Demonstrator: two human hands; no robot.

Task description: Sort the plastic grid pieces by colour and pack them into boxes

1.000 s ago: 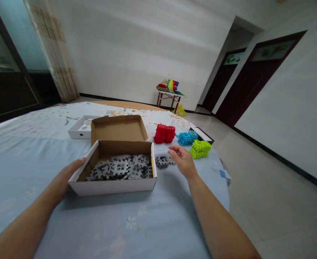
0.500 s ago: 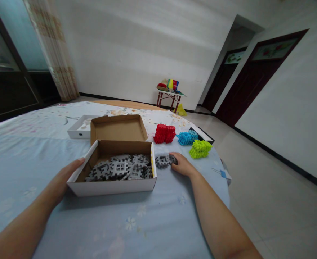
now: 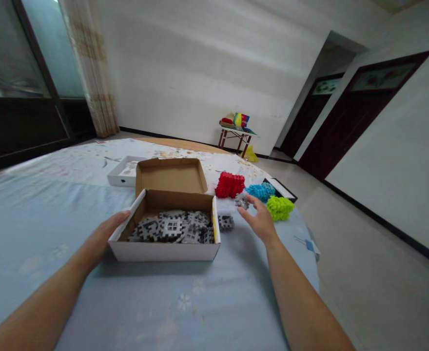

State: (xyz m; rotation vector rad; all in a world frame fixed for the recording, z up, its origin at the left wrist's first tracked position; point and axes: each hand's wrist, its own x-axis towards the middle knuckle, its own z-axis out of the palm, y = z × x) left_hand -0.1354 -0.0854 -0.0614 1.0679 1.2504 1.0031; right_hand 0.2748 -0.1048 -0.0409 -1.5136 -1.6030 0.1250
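An open cardboard box (image 3: pixel 163 251) sits on the blue floral tablecloth and holds several grey interlocking pieces (image 3: pixel 172 229). My left hand (image 3: pixel 105 236) rests flat against the box's left side, fingers stretched along the wall. My right hand (image 3: pixel 260 219) is raised just right of the box and pinches a grey piece (image 3: pixel 241 201) in its fingertips. A small cluster of grey pieces (image 3: pixel 226 222) lies on the cloth beside the box. Beyond my right hand stand a red block cluster (image 3: pixel 229 184), a blue block cluster (image 3: pixel 260 191) and a lime-green block cluster (image 3: pixel 280 207).
A white tray (image 3: pixel 125 173) lies behind the box's lid. A dark flat case (image 3: pixel 285 190) sits near the table's right edge, which curves away to tiled floor. A small red-legged table (image 3: pixel 236 136) with colourful things stands by the far wall.
My right hand dropped onto the grey cluster beside the box, then lifted away with one grey piece pinched in its fingers. The camera view shifted slightly; my left hand stayed on the box.
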